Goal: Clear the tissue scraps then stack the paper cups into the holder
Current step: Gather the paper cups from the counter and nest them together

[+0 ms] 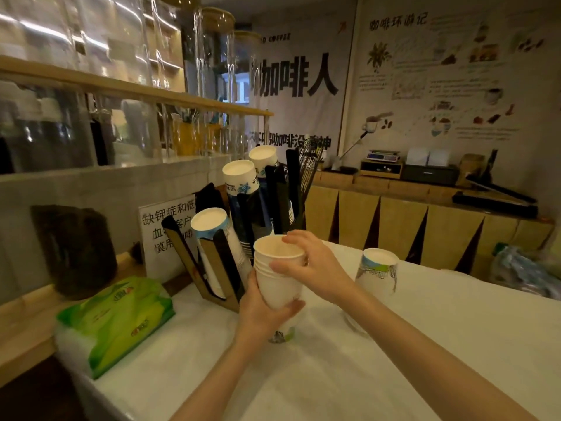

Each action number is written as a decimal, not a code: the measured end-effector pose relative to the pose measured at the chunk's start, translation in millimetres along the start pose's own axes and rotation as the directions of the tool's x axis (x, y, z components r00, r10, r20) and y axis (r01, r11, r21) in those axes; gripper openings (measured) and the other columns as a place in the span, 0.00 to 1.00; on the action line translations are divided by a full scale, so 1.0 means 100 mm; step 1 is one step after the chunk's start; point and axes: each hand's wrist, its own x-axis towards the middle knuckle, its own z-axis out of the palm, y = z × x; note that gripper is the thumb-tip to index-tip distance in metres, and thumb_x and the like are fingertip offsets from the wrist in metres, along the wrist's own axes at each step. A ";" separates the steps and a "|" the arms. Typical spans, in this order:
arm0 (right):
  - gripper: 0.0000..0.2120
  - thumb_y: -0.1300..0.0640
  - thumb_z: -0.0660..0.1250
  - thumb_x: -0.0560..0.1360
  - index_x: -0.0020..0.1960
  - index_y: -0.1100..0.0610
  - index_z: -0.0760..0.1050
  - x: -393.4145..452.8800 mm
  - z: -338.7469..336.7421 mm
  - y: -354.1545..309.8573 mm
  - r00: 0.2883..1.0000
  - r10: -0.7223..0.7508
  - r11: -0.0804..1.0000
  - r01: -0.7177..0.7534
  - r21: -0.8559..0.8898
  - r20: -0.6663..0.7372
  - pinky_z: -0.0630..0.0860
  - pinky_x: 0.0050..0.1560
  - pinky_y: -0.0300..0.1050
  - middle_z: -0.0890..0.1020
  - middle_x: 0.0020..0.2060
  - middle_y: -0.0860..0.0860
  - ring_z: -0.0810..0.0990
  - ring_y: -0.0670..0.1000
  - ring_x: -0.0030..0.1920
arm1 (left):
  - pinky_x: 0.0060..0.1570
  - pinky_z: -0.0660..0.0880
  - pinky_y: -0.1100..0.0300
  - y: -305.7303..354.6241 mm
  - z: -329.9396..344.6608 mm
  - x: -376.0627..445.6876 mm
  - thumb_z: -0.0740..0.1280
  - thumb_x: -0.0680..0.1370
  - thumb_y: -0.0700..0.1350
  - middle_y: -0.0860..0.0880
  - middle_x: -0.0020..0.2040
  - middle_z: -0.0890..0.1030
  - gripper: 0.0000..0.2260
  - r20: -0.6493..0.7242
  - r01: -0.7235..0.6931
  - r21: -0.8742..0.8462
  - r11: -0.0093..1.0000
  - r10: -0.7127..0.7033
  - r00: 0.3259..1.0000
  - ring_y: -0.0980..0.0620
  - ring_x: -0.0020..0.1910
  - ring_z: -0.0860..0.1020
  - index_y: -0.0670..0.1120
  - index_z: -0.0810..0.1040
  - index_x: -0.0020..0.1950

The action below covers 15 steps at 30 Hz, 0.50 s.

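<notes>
Left hand (pixel 267 311) grips nested cup stack (pixel 277 275) from below; right hand (pixel 315 265) pinches its rim. Holder (pixel 224 262) at 10 o'clock, one upturned cup (pixel 378 270) at 3 on the worktop (pixel 425 344).

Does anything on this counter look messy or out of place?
One paper cup stands upside down by itself on the white cloth, apart from the cup holder. Both hands hold a nested stack of cups. No spills or tissue scraps show.

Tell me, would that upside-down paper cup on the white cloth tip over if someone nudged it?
Probably not easily: the cup stands on its wide mouth, narrow base up. Being thin paper, it likely weighs little, so it may slide on the cloth instead. A hard squeeze would probably dent its wall.
</notes>
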 end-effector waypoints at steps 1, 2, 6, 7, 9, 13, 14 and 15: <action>0.31 0.41 0.68 0.68 0.68 0.52 0.68 -0.02 0.02 0.03 1.000 0.007 1.000 -0.007 0.012 0.013 0.67 0.67 0.49 0.69 0.68 0.48 0.67 0.47 0.66 | 0.57 0.74 0.52 -0.02 0.00 0.00 0.78 0.60 0.51 0.51 0.60 0.73 0.44 0.012 0.001 0.001 1.000 -0.001 1.000 0.49 0.58 0.73 0.52 0.57 0.70; 0.32 0.41 0.67 0.69 0.69 0.51 0.67 -0.04 0.02 0.05 1.000 0.008 1.000 -0.009 0.027 0.021 0.66 0.67 0.47 0.69 0.68 0.48 0.66 0.46 0.66 | 0.56 0.74 0.53 -0.04 0.00 0.00 0.78 0.60 0.51 0.52 0.59 0.73 0.44 0.026 0.000 0.005 1.000 0.000 1.000 0.51 0.57 0.73 0.52 0.57 0.70; 0.32 0.43 0.67 0.70 0.71 0.50 0.63 -0.08 -0.04 0.10 0.997 0.011 0.999 -0.014 0.038 0.080 0.58 0.64 0.39 0.65 0.71 0.47 0.62 0.43 0.67 | 0.53 0.71 0.59 -0.09 -0.02 -0.02 0.78 0.60 0.50 0.54 0.58 0.70 0.45 0.099 -0.026 0.036 0.999 0.023 0.995 0.54 0.56 0.71 0.52 0.55 0.70; 0.34 0.43 0.69 0.69 0.71 0.50 0.63 -0.08 -0.05 0.11 0.996 0.004 1.000 -0.004 0.000 0.088 0.58 0.65 0.40 0.65 0.71 0.46 0.61 0.44 0.69 | 0.53 0.71 0.59 -0.09 -0.02 -0.03 0.78 0.60 0.49 0.55 0.58 0.70 0.45 0.116 -0.033 0.042 0.999 0.028 0.993 0.54 0.56 0.70 0.52 0.55 0.70; 0.36 0.43 0.72 0.66 0.71 0.50 0.63 -0.08 -0.07 0.08 0.994 0.001 0.999 0.004 -0.050 0.105 0.59 0.65 0.40 0.64 0.71 0.46 0.61 0.46 0.70 | 0.54 0.70 0.61 -0.13 -0.07 -0.03 0.78 0.60 0.48 0.55 0.59 0.69 0.47 0.168 -0.041 0.064 0.997 0.030 0.985 0.55 0.58 0.70 0.52 0.53 0.71; 0.40 0.48 0.74 0.65 0.72 0.52 0.59 -0.05 -0.20 -0.02 0.991 0.029 0.999 -0.025 -0.037 0.128 0.64 0.61 0.40 0.65 0.70 0.49 0.64 0.49 0.69 | 0.54 0.71 0.64 -0.13 -0.09 -0.04 0.78 0.61 0.47 0.55 0.60 0.69 0.50 0.284 -0.059 0.116 0.992 0.023 0.958 0.55 0.60 0.70 0.54 0.48 0.72; 0.41 0.49 0.74 0.66 0.73 0.53 0.58 -0.05 -0.27 -0.04 0.993 0.031 0.999 -0.027 -0.035 0.113 0.64 0.61 0.41 0.64 0.70 0.49 0.65 0.50 0.68 | 0.53 0.72 0.64 -0.08 -0.08 -0.03 0.78 0.61 0.47 0.56 0.59 0.71 0.48 0.276 -0.071 0.106 0.992 0.039 0.960 0.56 0.59 0.72 0.55 0.50 0.72; 0.41 0.50 0.74 0.66 0.73 0.52 0.57 -0.05 -0.36 -0.06 0.996 0.032 0.999 -0.030 -0.019 0.080 0.65 0.60 0.42 0.65 0.69 0.49 0.66 0.50 0.68 | 0.51 0.73 0.66 0.00 -0.08 -0.01 0.78 0.61 0.46 0.58 0.57 0.72 0.46 0.263 -0.084 0.080 0.993 0.060 0.963 0.60 0.56 0.73 0.55 0.53 0.71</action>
